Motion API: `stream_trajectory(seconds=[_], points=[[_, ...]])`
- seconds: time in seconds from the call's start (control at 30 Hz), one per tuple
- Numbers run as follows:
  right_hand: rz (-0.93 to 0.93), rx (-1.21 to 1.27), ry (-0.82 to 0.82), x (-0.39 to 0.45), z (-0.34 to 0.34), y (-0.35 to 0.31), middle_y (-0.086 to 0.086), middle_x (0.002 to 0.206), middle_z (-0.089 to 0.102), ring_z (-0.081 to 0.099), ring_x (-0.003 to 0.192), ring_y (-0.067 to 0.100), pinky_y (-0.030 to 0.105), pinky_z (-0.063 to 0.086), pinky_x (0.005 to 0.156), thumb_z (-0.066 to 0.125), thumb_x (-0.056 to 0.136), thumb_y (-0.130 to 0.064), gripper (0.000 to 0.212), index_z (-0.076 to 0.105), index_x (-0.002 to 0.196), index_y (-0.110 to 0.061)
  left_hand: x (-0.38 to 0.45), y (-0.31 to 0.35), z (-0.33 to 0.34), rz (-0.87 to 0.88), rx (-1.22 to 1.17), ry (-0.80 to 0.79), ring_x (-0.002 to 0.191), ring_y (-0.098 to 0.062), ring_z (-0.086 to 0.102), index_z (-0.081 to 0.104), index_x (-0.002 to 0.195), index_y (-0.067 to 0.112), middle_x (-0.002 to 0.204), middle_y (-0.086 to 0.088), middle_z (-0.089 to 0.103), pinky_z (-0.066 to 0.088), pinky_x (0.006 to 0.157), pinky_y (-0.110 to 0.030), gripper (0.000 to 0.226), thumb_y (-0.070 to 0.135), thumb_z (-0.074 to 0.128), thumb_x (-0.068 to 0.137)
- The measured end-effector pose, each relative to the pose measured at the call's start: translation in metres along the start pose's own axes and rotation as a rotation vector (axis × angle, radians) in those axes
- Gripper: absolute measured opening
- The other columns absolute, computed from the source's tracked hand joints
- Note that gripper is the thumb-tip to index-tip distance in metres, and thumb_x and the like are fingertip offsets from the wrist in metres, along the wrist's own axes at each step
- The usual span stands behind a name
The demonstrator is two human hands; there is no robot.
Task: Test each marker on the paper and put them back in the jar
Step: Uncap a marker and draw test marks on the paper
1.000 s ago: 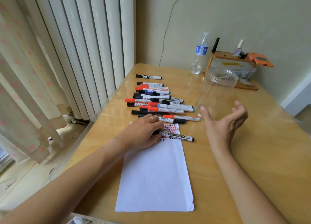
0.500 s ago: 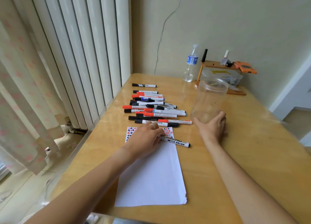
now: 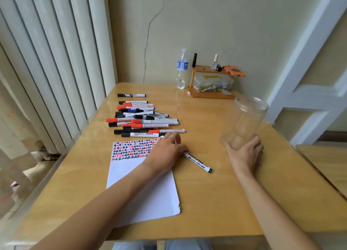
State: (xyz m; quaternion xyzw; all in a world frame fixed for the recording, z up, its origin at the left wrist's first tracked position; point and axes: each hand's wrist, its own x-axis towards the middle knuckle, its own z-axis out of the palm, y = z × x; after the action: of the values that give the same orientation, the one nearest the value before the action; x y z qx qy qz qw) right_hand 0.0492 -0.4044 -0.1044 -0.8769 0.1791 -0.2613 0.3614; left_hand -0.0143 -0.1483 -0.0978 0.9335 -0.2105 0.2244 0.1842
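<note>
Right hand grips the base of the clear, lidless plastic jar, fingers curled round its lower wall. The jar tilts away from the person and appears empty; judged purpose, to bring it within reach for returning markers.

Left hand rests on the upper right corner of the white paper sheet. Its fingers are curled together over the near end of a black-and-white whiteboard marker, which lies flat on the wooden tabletop pointing toward 4 o'clock. Whether they pinch it or merely touch it cannot be told.

The sheet's top band carries dense red and black test marks, so testing looks well advanced.

The remaining red, black and blue markers lie in a loose row at 12 o'clock of the sheet, none yet in the jar.

At 1 o'clock, against the wall, stand a clear water bottle and a small wooden shelf.
</note>
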Motion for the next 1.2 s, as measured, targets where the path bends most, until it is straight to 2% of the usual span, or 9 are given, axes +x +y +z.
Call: stream_trajectory(seconds=[0.07, 0.17, 0.27, 0.33, 0.4, 0.57, 0.73, 1.03, 1.2], points=[[-0.005, 0.019, 0.078, -0.008, -0.004, 0.000, 0.026, 0.138, 0.042, 0.042, 0.127, 0.046, 0.052, 0.037, 0.104, 0.089, 0.071, -0.031, 0.090, 0.038, 0.140, -0.003, 0.011, 0.004, 0.007, -0.020, -0.020, -0.003, 0.097, -0.030, 0.055, 0.078, 0.109, 0.024, 0.099, -0.008, 0.053, 0.048, 0.076, -0.035, 0.021, 0.014, 0.066, 0.095], [-0.259, 0.192, 0.288, -0.025, -0.013, -0.009, 0.019, 0.114, 0.057, 0.054, 0.105, 0.039, 0.045, 0.042, 0.089, 0.075, 0.082, -0.013, 0.038, 0.052, 0.111, -0.006, 0.022, 0.011, 0.014, -0.061, -0.061, -0.049, 0.101, -0.033, 0.059, 0.076, 0.116, 0.020, 0.099, -0.009, 0.058, 0.048, 0.082, -0.035, 0.025, 0.012, 0.063, 0.096], [-0.667, 0.313, -0.037, -0.046, -0.012, -0.019, 0.003, 0.091, 0.061, 0.058, 0.078, 0.017, 0.031, 0.051, 0.072, 0.065, 0.089, -0.009, 0.007, 0.061, 0.094, -0.012, 0.023, 0.013, 0.014, -0.094, -0.063, -0.080, 0.106, -0.033, 0.060, 0.069, 0.127, 0.020, 0.108, -0.009, 0.063, 0.049, 0.086, -0.037, 0.036, 0.019, 0.054, 0.094], [-0.863, 0.218, -0.364, -0.054, -0.003, -0.024, -0.001, 0.098, 0.061, 0.058, 0.087, 0.014, 0.027, 0.051, 0.080, 0.066, 0.090, -0.024, 0.015, 0.069, 0.101, -0.016, 0.017, 0.010, 0.006, -0.104, -0.064, -0.103, 0.109, -0.030, 0.058, 0.065, 0.128, 0.023, 0.113, -0.007, 0.062, 0.051, 0.088, -0.041, 0.042, 0.031, 0.045, 0.092], [-0.960, 0.054, -0.432, -0.056, 0.010, -0.022, -0.002, 0.105, 0.059, 0.054, 0.099, 0.019, 0.031, 0.049, 0.088, 0.066, 0.089, -0.028, 0.018, 0.073, 0.103, -0.020, 0.006, 0.000, -0.007, -0.111, -0.052, -0.109, 0.109, -0.026, 0.059, 0.068, 0.123, 0.027, 0.117, -0.003, 0.063, 0.052, 0.089, -0.043, 0.043, 0.042, 0.040, 0.094], [-0.713, -0.093, -0.275, -0.040, 0.019, -0.017, 0.004, 0.097, 0.060, 0.061, 0.095, 0.031, 0.044, 0.056, 0.077, 0.065, 0.078, 0.006, 0.025, 0.073, 0.094, -0.012, -0.040, -0.045, -0.048, -0.159, 0.074, -0.050, 0.104, -0.025, 0.061, 0.073, 0.113, 0.027, 0.117, 0.001, 0.065, 0.053, 0.085, -0.042, 0.020, 0.026, 0.062, 0.096], [-0.550, -0.272, -0.175, -0.034, 0.019, -0.015, 0.011, 0.100, 0.058, 0.056, 0.102, 0.037, 0.045, 0.052, 0.076, 0.069, 0.078, 0.002, 0.025, 0.074, 0.101, -0.005, -0.071, -0.074, -0.063, -0.224, 0.072, -0.292, 0.132, -0.010, 0.044, 0.055, 0.138, 0.045, 0.143, 0.017, 0.048, 0.035, 0.106, -0.039, 0.056, 0.070, 0.031, 0.094], [-0.525, -0.384, -0.133, -0.038, 0.021, -0.016, 0.015, 0.101, 0.059, 0.055, 0.100, 0.038, 0.047, 0.046, 0.078, 0.071, 0.079, 0.000, 0.027, 0.072, 0.106, -0.001, -0.070, -0.077, -0.057, -0.196, 0.020, -0.356, 0.149, -0.007, 0.025, 0.037, 0.152, 0.049, 0.160, 0.019, 0.033, 0.022, 0.124, -0.043, 0.060, 0.072, 0.025, 0.098], [-0.618, -0.223, -0.086, -0.041, 0.016, -0.028, 0.014, 0.104, 0.058, 0.055, 0.098, 0.039, 0.047, 0.051, 0.077, 0.073, 0.074, 0.000, 0.023, 0.073, 0.096, -0.007, -0.064, -0.075, -0.056, -0.207, -0.013, -0.356, 0.149, -0.006, 0.024, 0.041, 0.151, 0.046, 0.160, 0.018, 0.033, 0.019, 0.124, -0.040, 0.062, 0.070, 0.021, 0.097]])
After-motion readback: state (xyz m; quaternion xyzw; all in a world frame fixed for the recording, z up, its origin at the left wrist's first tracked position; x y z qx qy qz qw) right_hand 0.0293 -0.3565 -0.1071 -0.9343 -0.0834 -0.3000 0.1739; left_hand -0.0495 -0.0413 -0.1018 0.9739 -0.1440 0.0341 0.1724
